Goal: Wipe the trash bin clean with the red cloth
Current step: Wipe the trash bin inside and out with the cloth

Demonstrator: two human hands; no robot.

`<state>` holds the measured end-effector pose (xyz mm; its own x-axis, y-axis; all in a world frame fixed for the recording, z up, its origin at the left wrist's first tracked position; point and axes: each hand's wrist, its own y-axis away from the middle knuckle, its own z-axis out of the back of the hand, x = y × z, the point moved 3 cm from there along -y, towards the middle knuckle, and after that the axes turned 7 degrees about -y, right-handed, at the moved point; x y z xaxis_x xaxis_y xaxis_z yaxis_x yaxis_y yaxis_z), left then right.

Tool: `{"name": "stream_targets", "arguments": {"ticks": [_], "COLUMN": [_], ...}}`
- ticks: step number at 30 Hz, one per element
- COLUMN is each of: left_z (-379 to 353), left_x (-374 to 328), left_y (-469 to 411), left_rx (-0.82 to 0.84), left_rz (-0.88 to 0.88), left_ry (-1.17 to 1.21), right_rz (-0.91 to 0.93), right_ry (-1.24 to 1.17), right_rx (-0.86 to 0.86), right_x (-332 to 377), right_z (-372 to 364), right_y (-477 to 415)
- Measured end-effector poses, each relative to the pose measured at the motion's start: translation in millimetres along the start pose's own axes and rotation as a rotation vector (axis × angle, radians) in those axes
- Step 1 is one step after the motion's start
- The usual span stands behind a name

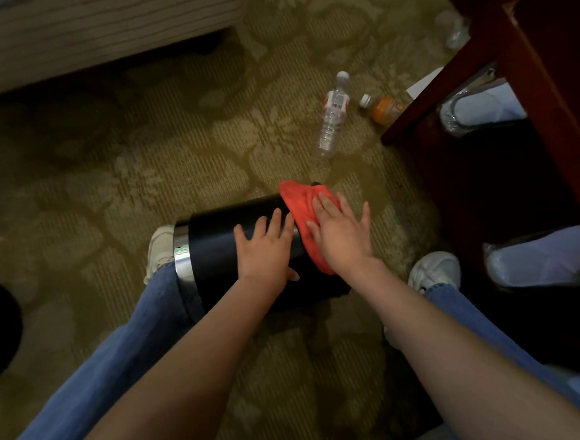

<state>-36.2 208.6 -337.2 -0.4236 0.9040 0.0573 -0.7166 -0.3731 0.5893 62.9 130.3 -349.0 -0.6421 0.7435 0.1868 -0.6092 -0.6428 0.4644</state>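
A black trash bin (215, 245) with a shiny metal rim lies on its side on the carpet between my feet, rim to the left. My left hand (266, 249) rests flat on top of the bin, fingers spread. A red cloth (301, 202) is draped over the bin's right end. My right hand (342, 233) presses flat on the cloth, fingers spread, holding it against the bin. Part of the cloth is hidden under that hand.
A clear water bottle (332, 113) and an orange-drink bottle (382, 107) lie on the patterned carpet beyond the bin. A dark red wooden furniture frame (525, 76) stands at the right with wrapped white slippers (541, 257) beneath. A bed base (97, 30) fills the top left.
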Motion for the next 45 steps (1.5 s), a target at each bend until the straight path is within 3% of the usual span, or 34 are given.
{"name": "stream_targets", "arguments": {"ticks": [7, 10, 17, 24, 30, 35, 45], "left_z": [4, 2, 1, 2, -1, -1, -5], "left_x": [2, 4, 1, -4, -2, 0, -4], "left_y": [-4, -4, -5, 1, 1, -2, 6], "left_rx": [0.002, 0.007, 0.035, 0.027, 0.015, 0.025, -0.003], "left_rz": [0.012, 0.013, 0.029, 0.021, 0.014, 0.014, 0.009], "left_ry": [0.020, 0.043, 0.044, 0.015, 0.013, 0.030, 0.016], "right_rz": [0.000, 0.029, -0.009, 0.089, 0.027, -0.115, -0.136], "right_ry": [0.044, 0.031, -0.030, -0.002, 0.048, -0.159, -0.272], "right_rx": [-0.133, -0.180, -0.093, -0.259, -0.144, -0.096, -0.201], "right_x": [-11, -10, 0, -11, -11, -11, -23], "right_z": [-29, -21, -2, -20, -13, 2, -23], "right_y": [57, 41, -25, 39, 10, -33, 39]}}
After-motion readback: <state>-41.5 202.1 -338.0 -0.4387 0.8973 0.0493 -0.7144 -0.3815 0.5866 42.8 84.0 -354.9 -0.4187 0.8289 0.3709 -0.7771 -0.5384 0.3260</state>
